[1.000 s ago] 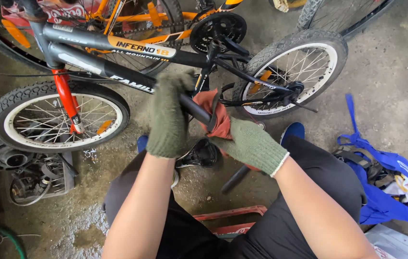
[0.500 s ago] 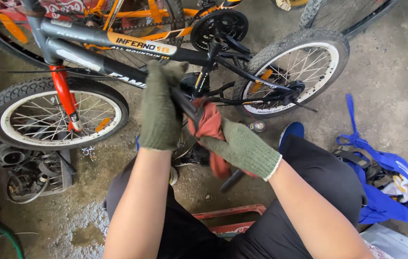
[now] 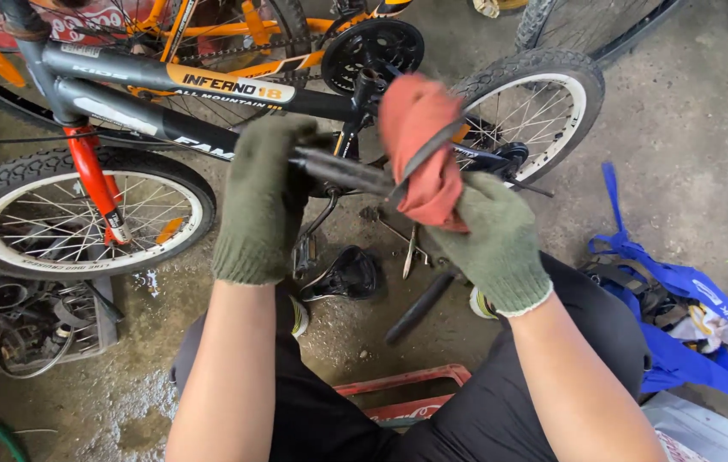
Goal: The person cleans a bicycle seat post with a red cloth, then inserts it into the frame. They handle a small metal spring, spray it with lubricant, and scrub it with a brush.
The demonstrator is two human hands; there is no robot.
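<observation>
We see both forearms rising from the bottom of the frame toward the centre, bare below green knit gloves. Our left hand point(image 3: 263, 198), at centre left, is closed in a fist around one end of a dark tube point(image 3: 342, 170), knuckles toward the camera, wrist nearly straight above the forearm. The tube runs level, slanting slightly down to the right, from that fist toward the other hand.

Our right hand point(image 3: 490, 235), just right of centre, is closed on a red rag point(image 3: 419, 145). The rag bunches up above the glove and wraps over the tube's right end, so we cannot tell where the tube stops inside it. A thin dark rod crosses the rag on a slant. The right forearm comes in from the lower right, angled up and to the left.

Behind the hands, across the top of the frame, a small bike point(image 3: 167, 94) stands with a grey and orange frame. Its front wheel point(image 3: 81, 214) sits at the left edge, its rear wheel point(image 3: 535, 111) at upper right. On the concrete floor below the hands lie a black saddle point(image 3: 342, 275) and a second dark tube point(image 3: 419, 306). A blue bag point(image 3: 680, 329) lies open at the right edge. A red crate point(image 3: 407, 395) shows between our knees at bottom centre.
</observation>
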